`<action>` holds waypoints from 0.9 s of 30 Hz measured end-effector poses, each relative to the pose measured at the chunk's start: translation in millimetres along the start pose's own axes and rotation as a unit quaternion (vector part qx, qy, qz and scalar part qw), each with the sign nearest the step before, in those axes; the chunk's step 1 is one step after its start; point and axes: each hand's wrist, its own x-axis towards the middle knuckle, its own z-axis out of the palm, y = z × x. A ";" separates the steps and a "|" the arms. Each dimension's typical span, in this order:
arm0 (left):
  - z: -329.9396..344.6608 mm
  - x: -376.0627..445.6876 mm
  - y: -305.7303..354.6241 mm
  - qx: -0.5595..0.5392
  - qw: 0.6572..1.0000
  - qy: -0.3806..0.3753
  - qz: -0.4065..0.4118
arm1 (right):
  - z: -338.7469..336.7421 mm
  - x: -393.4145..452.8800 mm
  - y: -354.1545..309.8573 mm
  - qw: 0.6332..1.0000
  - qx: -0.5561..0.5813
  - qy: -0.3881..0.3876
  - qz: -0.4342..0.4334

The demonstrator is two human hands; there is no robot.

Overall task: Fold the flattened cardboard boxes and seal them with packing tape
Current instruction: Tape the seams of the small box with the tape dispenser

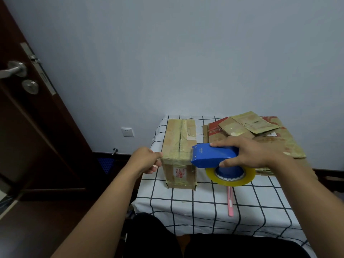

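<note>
Fingers (228,162) gripping blue dispenser (214,155), box (178,146)

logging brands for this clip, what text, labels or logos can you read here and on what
Tape dispenser: small pale logo on the blue body near its front, too small to read.
Box: red and white label on its near face, print too blurred to read.
Flattened boxes: red printing and a white sticker, both illegible.
Pink pen: white label, no readable text.
Nothing here can be quoted with confidence.
</note>
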 end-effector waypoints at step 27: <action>87.5 0.9 -33.1 0.342 0.759 0.239 0.500 | 26.8 -21.0 23.2 0.980 0.171 0.098 -0.020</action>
